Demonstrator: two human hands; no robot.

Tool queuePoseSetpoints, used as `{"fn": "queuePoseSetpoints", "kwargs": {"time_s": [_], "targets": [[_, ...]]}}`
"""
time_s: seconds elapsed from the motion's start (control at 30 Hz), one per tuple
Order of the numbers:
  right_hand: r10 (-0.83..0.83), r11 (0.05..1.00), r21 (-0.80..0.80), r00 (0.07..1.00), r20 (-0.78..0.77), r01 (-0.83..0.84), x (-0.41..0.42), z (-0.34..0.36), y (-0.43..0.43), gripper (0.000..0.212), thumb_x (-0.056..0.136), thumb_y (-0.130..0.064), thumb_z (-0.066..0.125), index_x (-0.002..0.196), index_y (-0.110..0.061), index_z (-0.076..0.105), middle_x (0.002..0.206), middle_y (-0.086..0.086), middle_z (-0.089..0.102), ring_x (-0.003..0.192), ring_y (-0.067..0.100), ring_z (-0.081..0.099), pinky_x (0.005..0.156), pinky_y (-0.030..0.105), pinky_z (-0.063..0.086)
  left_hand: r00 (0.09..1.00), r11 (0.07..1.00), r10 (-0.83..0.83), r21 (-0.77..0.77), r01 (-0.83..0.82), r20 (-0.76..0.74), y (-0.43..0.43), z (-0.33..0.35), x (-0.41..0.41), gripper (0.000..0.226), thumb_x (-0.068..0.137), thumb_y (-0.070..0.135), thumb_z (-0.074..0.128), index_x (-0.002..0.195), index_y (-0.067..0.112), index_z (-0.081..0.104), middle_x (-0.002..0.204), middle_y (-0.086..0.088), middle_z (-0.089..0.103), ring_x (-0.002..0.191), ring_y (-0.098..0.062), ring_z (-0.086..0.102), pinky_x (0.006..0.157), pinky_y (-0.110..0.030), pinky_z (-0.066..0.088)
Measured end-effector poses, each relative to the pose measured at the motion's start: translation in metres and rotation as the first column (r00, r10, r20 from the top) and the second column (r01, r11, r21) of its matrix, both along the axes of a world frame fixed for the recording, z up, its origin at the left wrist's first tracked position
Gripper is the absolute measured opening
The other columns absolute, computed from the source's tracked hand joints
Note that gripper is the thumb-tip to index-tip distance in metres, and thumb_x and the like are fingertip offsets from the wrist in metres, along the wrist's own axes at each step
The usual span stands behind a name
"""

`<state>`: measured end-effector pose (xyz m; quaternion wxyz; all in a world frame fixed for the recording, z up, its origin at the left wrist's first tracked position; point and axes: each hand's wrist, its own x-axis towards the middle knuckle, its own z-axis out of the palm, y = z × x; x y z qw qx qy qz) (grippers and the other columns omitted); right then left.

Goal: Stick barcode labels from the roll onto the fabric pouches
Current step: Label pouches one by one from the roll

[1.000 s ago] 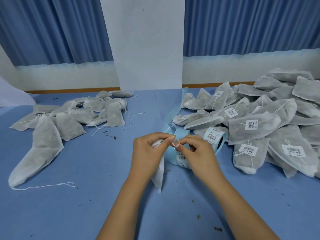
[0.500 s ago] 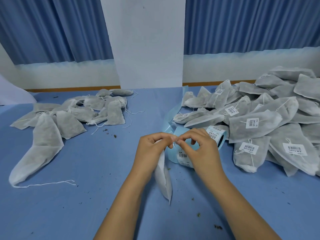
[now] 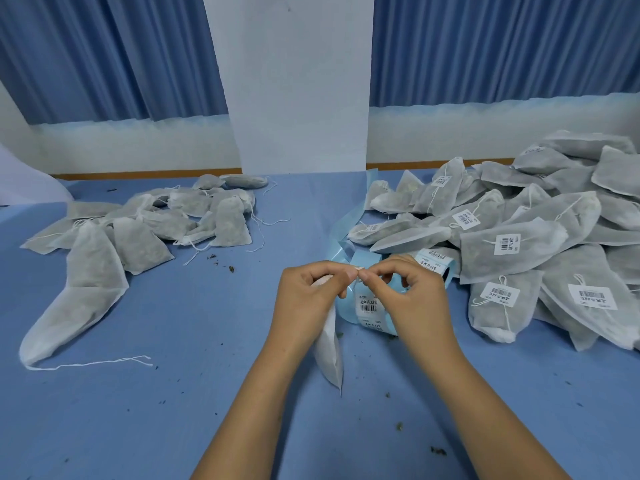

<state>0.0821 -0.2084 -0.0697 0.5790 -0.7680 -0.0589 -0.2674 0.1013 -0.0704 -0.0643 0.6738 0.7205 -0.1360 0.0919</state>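
The blue desk [image 3: 166,393] takes the whole lower view. Its far edge meets a white wall and blue curtains well beyond the fingers, and its near edge is out of view. To the left of the fingers and toward the person there is a wide stretch of blue surface with only small dark crumbs [image 3: 438,451] on it, and this is the largest room for moving. To the right of the fingers the heap of labelled pouches [image 3: 519,244] stands close, its nearest pouch just beside the right hand [image 3: 415,303], so that side is tight. The heap of unlabelled pouches [image 3: 145,226] lies well apart, far to the left of the fingers, and one long pouch [image 3: 79,299] reaches from it toward the near side, its string lying on the desk. The label roll [image 3: 369,308] rests on the desk just under and behind the fingers, between the two hands, with a barcode label facing up. Its blue liner strip [image 3: 346,223] runs away from the fingers toward the far edge. The held pouch [image 3: 329,351] hangs down from the left hand [image 3: 304,303], whose fingers [image 3: 341,271] are curled round its neck. I cannot tell if its lower tip touches the desk. The right fingers [image 3: 377,271] meet the left ones above the roll and pinch a small white bit at the top of the held pouch, too small to tell string from fabric.
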Motion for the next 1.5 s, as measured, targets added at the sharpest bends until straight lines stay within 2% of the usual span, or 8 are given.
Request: {"fn": "queuePoseSetpoints", "kwargs": {"time_s": [0.23,0.6,0.73,0.93,1.03,1.2,1.37,1.5], "targets": [[-0.065,0.986,-0.153,0.997,0.053,0.072,0.000,0.000,0.002,0.015,0.078,-0.001,0.070,0.068,-0.012,0.066,0.067,-0.013,0.058,0.071,0.010,0.050,0.069,0.011,0.036,0.998,0.999,0.014,0.049,-0.017,0.056,-0.004,-0.003,-0.002,0.019,0.084,0.007,0.071,0.072,0.021,0.077,0.070,0.009,0.073,0.056,0.004,0.054,0.059,-0.008,0.041],[-0.120,0.970,0.207,0.992,-0.031,0.124,0.009,0.001,-0.018,0.028,0.089,-0.004,0.056,0.069,-0.023,0.057,0.062,-0.016,0.054,0.061,0.000,0.045,0.061,0.010,0.037,0.996,0.985,0.085,0.148,-0.083,-0.007,0.013,0.003,0.006,0.017,0.089,0.014,0.067,0.076,0.012,0.077,0.061,0.019,0.065,0.057,0.008,0.052,0.057,-0.002,0.035],[-0.156,0.938,0.308,0.987,-0.039,0.161,0.011,0.002,-0.020,0.023,0.088,0.000,0.055,0.071,-0.016,0.058,0.058,-0.014,0.057,0.054,-0.004,0.049,0.058,0.007,0.038,0.974,0.952,-0.093,0.269,0.147,-0.206,0.030,0.005,0.010,0.031,0.097,0.016,0.046,0.094,0.021,0.076,0.084,0.021,0.069,0.082,0.004,0.059,0.072,-0.007,0.041],[-0.100,0.965,0.256,0.979,0.175,0.053,-0.001,0.010,-0.010,0.018,0.087,0.000,0.060,0.075,-0.015,0.060,0.070,-0.005,0.063,0.067,0.011,0.062,0.068,0.021,0.049,0.965,0.946,0.005,0.313,0.080,-0.263,0.032,-0.005,0.014,0.006,0.083,0.016,0.075,0.085,0.014,0.070,0.080,0.003,0.066,0.073,-0.010,0.058,0.066,-0.017,0.044],[0.089,0.995,-0.080,0.937,0.337,-0.065,-0.009,0.009,0.006,0.010,0.081,0.002,0.061,0.074,-0.006,0.061,0.075,-0.003,0.060,0.070,0.015,0.055,0.067,0.024,0.046,0.960,0.961,0.105,0.274,-0.031,-0.259,0.030,-0.010,0.019,0.020,0.086,0.022,0.071,0.081,0.006,0.062,0.075,0.002,0.061,0.069,-0.014,0.054,0.066,-0.028,0.041],[0.305,0.912,-0.346,0.928,0.214,-0.220,-0.011,0.000,0.017,0.006,0.079,0.000,0.067,0.076,-0.004,0.064,0.089,0.001,0.062,0.087,0.017,0.056,0.080,0.024,0.043,0.961,0.982,0.165,0.124,-0.140,-0.221,0.027,-0.003,0.017,0.018,0.093,0.019,0.060,0.080,0.007,0.064,0.070,0.002,0.056,0.067,-0.012,0.050,0.064,-0.028,0.040],[0.251,0.940,-0.238,0.968,-0.003,-0.244,-0.009,-0.004,0.018,0.011,0.082,-0.002,0.068,0.078,-0.011,0.065,0.127,-0.005,0.046,0.121,0.010,0.042,0.101,0.016,0.030,0.973,0.986,0.086,-0.120,-0.114,-0.214,0.027,0.001,0.013,0.020,0.094,0.020,0.058,0.075,0.021,0.065,0.071,0.001,0.058,0.071,-0.015,0.053,0.066,-0.031,0.042],[0.331,0.938,-0.082,0.941,-0.064,-0.336,-0.012,0.000,0.019,0.020,0.078,0.006,0.068,0.072,-0.013,0.064,0.102,-0.005,0.056,0.096,-0.005,0.054,0.083,0.005,0.034,0.980,0.970,0.109,-0.200,-0.142,-0.168,0.021,0.003,0.010,0.009,0.079,0.032,0.054,0.073,0.025,0.056,0.071,0.006,0.052,0.073,-0.011,0.049,0.067,-0.029,0.041]]}}
